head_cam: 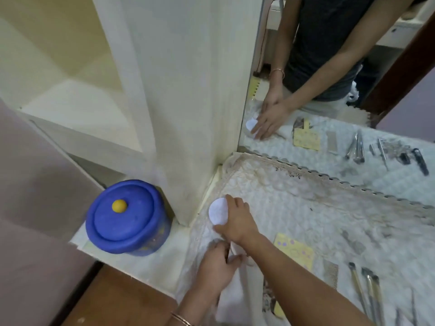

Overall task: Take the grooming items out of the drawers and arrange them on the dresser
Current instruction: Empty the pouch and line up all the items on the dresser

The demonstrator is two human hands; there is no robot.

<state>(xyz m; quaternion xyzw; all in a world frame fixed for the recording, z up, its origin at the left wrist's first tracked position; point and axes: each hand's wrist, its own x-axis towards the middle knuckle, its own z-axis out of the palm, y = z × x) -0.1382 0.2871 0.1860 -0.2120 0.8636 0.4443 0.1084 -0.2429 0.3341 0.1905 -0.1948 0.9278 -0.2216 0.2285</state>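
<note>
The right hand (237,220) was reaching across to the back left corner of the dresser (150,271), fingers and thumb curled round the rim of a white disc (217,210). The disc lay flat or nearly flat on the quilted mat (306,208), close to the tall cream panel (188,90) and just short of the mat's lace edge. The left hand (217,264) sat just in front of it, fingers bent and pinching some white fabric (231,300) that trailed toward the person; what the fabric belonged to I could not tell. A thin bangle (181,320) circled that wrist.

To the right on the mat lay a yellow card (295,251), then a small comb (330,272) just beside it, and several metal tools (367,290) side by side. A mirror (306,55) behind showed both arms and the same items. Left of the mat stood 1 blue pot (127,220), its lid on, with a yellow knob (119,205).
</note>
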